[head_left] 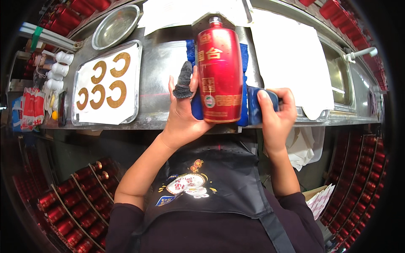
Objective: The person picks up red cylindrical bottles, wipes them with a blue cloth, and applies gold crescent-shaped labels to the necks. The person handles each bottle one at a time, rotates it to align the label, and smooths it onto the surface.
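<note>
A glossy red bottle with gold markings and a silver neck lies over a blue cloth at the middle of the metal bench, its neck pointing away from me. My left hand holds the bottle along its lower left side. A black knitted sleeve covers one of its digits. Just right of the bottle's lower part, my right hand is closed on a flat dark blue piece, thumb on top. Whether this piece is a scraper or a stiff pad I cannot tell.
At left, a tray holds a white sheet with several gold C-shaped pieces. Behind it stands a metal bowl. A white sheet covers the right bench beside a sink. Racks of red bottles flank me below.
</note>
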The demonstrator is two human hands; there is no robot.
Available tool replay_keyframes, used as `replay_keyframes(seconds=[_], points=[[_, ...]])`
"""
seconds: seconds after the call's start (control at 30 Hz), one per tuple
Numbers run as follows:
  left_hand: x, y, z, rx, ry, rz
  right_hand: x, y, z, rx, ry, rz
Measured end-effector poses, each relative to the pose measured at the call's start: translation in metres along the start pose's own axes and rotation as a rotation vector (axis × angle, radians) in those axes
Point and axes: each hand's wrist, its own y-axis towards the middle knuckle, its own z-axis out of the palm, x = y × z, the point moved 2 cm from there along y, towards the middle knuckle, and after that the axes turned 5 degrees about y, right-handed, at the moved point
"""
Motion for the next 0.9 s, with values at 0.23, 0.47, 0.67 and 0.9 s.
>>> replay_keyframes(seconds=[0.23,0.47,0.67,0.9], points=[[-0.019,0.008,-0.010,-0.068,0.209,0.161,-0.014,-0.006,0.001,0.068,-0.178,-0.202],[-0.009,0.011,-0.001,-0.195,0.232,0.316,0.002,-0.035,0.038,0.356,-0.296,-0.796],[-0.017,-0.015,0.001,-0.204,-0.035,0.067,-0.001,-0.029,0.004,-0.002,-0.109,-0.403],[-0.015,-0.028,0.012,-0.237,0.277,0.036,-0.027,-0.030,-0.002,0.164,-0.332,-0.575]])
